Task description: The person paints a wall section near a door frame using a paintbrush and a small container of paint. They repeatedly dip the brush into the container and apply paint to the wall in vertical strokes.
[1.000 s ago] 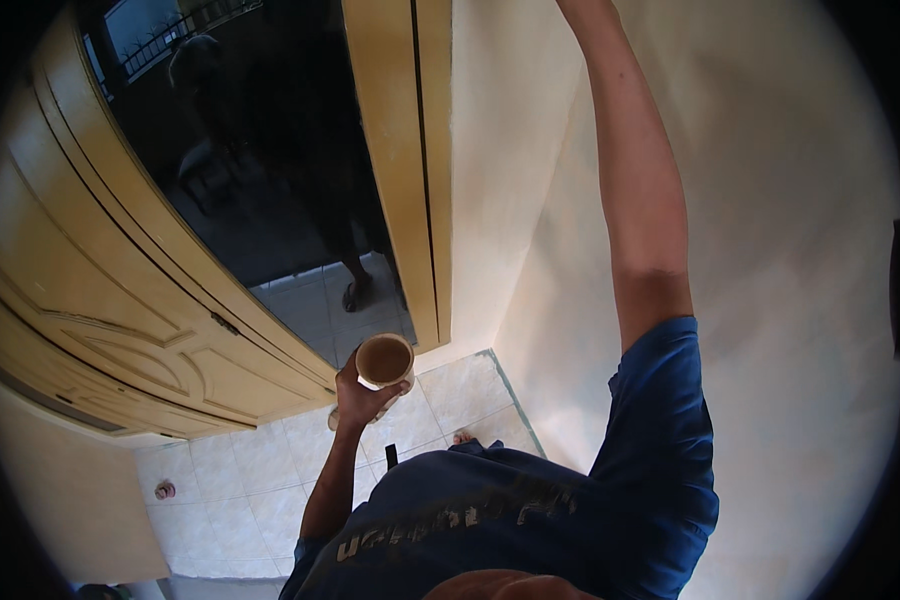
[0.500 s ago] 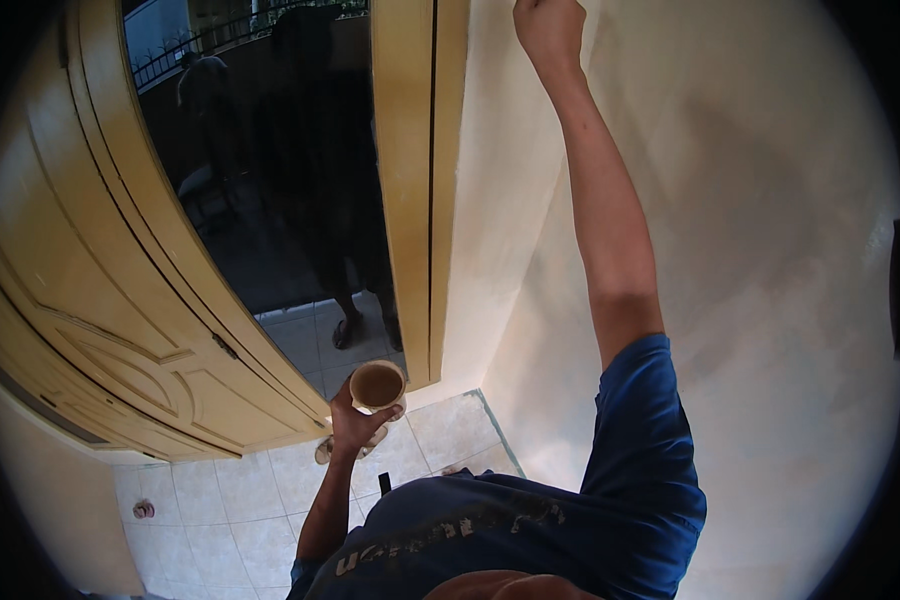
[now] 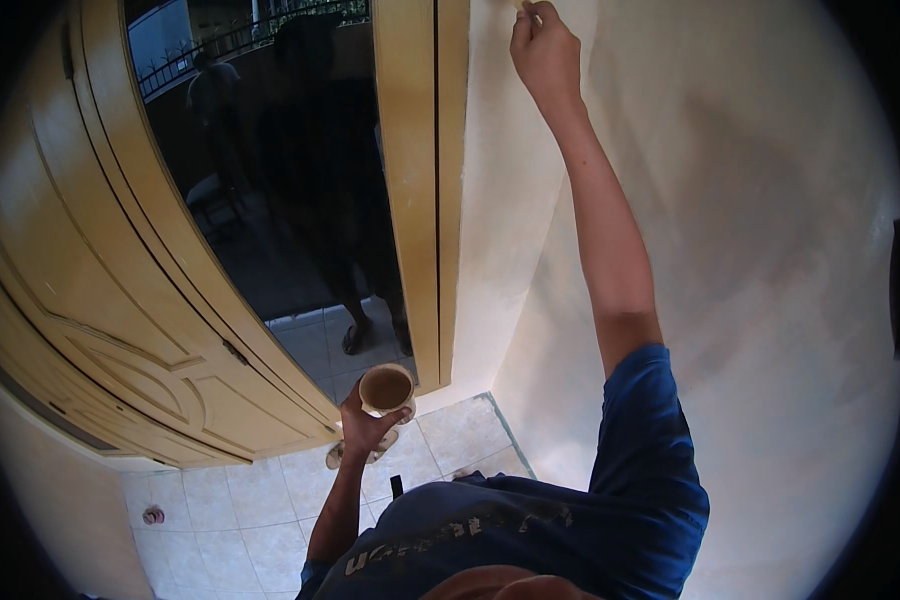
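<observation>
In my left hand (image 3: pixel 368 428) is a round, pale cup (image 3: pixel 387 388), held low near the foot of the door frame; its inside looks brownish, and my fingers wrap round its side. High up by the narrow wall strip, my right hand (image 3: pixel 550 50) is closed in a pinch on a slim pale handle (image 3: pixel 519 4), apparently a brush. The picture's top edge cuts off most of it, so its working end is hard to make out. Beside it stands the cream wall (image 3: pixel 505 150), next to the yellow door frame (image 3: pixel 452 180).
A dark glass pane (image 3: pixel 300 180) reflects people and a railing. Yellow panelled doors (image 3: pixel 140 300) fill the left. A patchy wall (image 3: pixel 770 300) rises close on my right. Sandals (image 3: pixel 338 455) lie on the tiled floor (image 3: pixel 210 500), with a small reddish object (image 3: pixel 153 515) farther left.
My right hand has come slightly lower, bringing the pale handle into view. The cup and my left hand sit a little farther right in the picture, as the whole view has shifted slightly.
</observation>
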A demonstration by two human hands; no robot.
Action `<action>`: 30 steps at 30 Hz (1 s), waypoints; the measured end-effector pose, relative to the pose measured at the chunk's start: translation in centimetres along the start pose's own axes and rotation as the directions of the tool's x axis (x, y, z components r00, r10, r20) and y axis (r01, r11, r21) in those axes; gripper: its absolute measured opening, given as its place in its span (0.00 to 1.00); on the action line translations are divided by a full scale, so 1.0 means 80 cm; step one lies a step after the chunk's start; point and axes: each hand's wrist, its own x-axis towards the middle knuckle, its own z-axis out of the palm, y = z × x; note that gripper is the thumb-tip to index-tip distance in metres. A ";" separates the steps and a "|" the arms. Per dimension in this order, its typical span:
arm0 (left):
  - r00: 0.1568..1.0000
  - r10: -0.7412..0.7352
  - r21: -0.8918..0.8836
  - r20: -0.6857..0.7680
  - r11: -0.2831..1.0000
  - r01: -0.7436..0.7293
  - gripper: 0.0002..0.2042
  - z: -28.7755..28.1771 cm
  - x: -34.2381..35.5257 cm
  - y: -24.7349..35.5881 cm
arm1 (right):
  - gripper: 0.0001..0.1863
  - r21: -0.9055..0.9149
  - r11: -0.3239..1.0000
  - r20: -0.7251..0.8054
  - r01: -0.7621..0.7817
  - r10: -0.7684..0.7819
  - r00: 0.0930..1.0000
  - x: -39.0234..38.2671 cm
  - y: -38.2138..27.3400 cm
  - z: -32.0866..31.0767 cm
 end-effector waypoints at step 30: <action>0.996 -0.002 0.047 0.093 0.999 -0.002 0.38 0.002 -0.014 0.005 | 0.09 -0.043 0.908 0.328 -0.416 0.406 0.853 -0.527 0.053 -0.055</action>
